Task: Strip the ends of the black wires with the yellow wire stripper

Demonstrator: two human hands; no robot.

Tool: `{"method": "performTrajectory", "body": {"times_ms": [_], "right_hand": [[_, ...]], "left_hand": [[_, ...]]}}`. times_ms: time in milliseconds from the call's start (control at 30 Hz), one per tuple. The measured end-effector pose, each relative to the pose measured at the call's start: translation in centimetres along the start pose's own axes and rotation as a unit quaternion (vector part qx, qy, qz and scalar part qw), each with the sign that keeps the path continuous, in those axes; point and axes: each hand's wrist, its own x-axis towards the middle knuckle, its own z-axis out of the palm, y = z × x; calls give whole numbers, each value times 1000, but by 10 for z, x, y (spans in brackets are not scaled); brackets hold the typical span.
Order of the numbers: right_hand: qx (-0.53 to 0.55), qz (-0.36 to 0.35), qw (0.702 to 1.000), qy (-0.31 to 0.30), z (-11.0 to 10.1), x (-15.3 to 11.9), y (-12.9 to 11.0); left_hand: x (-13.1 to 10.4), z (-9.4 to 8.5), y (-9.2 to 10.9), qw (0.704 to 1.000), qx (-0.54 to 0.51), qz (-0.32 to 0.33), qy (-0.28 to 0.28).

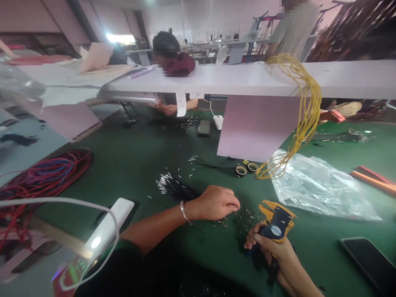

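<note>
My left hand (215, 203), with a bracelet at the wrist, is closed over the green work surface (136, 152), its fingers curled together. Whatever it may hold is hidden. Just behind it lies a bundle of black wires (177, 186) with bright metal tips at the far end. My right hand (269, 243) is wrapped round the handles of a yellow and dark blue wire stripper (278, 220), whose jaws point forward and left. Small scraps (247, 216) are scattered between the two hands.
Thin black wires (213, 165) lie near two tape rolls (241, 170). Yellow wires (309, 111) hang from a white shelf (241, 78). A clear plastic bag (321, 185) and a phone (371, 264) are at right. Red wire coils (52, 173) and a white power strip (108, 227) lie left. People sit opposite.
</note>
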Motion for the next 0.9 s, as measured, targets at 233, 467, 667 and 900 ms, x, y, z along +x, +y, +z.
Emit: {"method": "performTrajectory", "body": {"times_ms": [233,467,667,900], "right_hand": [[36,1,999,-19,4,-2,-6],[29,-22,999,-10,6,-4,-12],[48,-13,999,-1,6,-6,-15],[43,-19,999,5,7,-6,-17]], "left_hand": [[-3,14,10,999,-25,31,-3],[-5,23,15,998,-18,50,-24],[-6,29,15,997,-10,71,-32],[-6,30,18,997,-7,63,-34]]}}
